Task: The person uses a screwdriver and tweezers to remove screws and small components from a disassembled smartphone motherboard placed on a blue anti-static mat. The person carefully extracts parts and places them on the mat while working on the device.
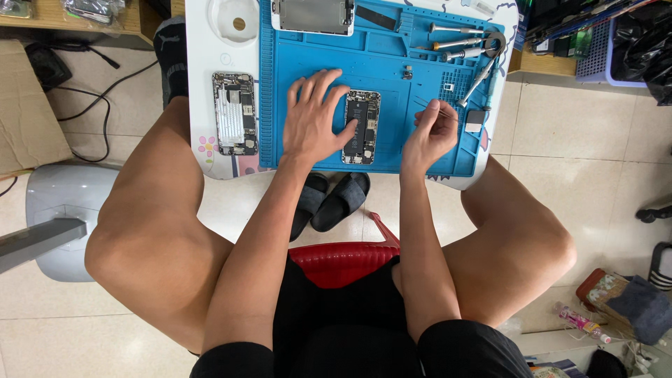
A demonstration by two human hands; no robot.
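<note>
Your left hand (313,119) lies flat and spread, thumb pinning the open phone (361,127) on the blue mat (392,63), its long axis running away from you, while your right hand (428,136), just right, pinches a thin tool (448,114).

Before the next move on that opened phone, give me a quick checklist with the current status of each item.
1. Opened phone lies flat on the blue repair mat: ok.
2. Left hand steadies the phone: ok, thumb rests on it.
3. Right hand holds a thin tool: ok, kind cannot tell.
4. Tool tip engaged with phone: not ok, hand sits beside it.
5. Screwdrivers within reach on mat: ok.
6. Loose screws accounted for: cannot tell.
</note>
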